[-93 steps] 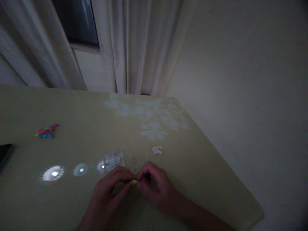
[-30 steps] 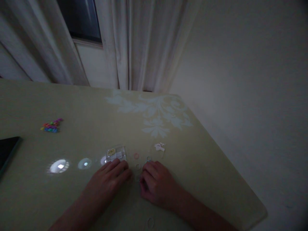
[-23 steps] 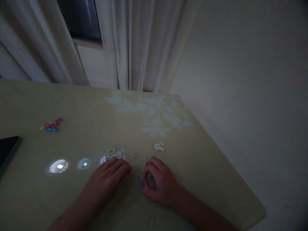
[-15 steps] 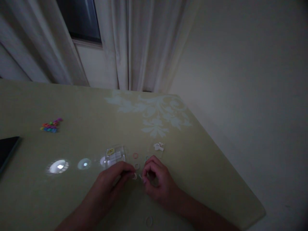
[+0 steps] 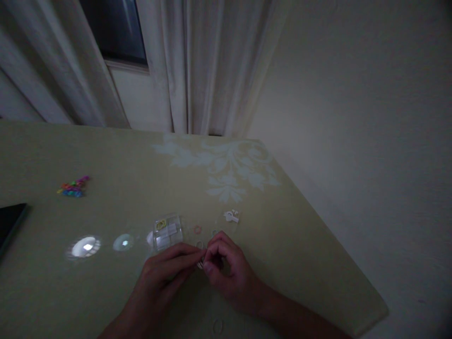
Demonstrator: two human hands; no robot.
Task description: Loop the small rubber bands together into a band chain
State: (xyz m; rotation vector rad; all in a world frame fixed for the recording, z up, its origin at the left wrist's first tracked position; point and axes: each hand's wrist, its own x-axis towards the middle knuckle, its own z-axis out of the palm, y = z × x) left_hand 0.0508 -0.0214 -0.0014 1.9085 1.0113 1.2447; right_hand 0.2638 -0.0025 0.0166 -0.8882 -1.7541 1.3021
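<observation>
My left hand (image 5: pixel 167 273) pinches small pale rings (image 5: pixel 200 264), which look like loom rubber bands, between thumb and fingers. At the same spot, the thumb and forefinger of my right hand (image 5: pixel 231 273) are closed on the rings' right side. The fingertips hide much of what they hold. Just beyond them lie a pale ring (image 5: pixel 199 245) and an orange-pink ring (image 5: pixel 197 229). Another small ring (image 5: pixel 214 232) shows behind my right fingers. Nearer to me, a larger pale ring (image 5: pixel 218 326) rests on the table.
Behind my left hand is a clear divided box (image 5: pixel 167 230) with yellow rings inside. White small parts (image 5: pixel 232 216) sit on a clear piece to the right. Colourful small pieces (image 5: pixel 73 187) are heaped far left, above a dark flat object (image 5: pixel 10 221). The table's edge (image 5: pixel 325 221) slants along the right.
My hands have come together, and the fingertips that were a little apart now meet at the pale rings. The left hand moved right; the view shifted slightly.
</observation>
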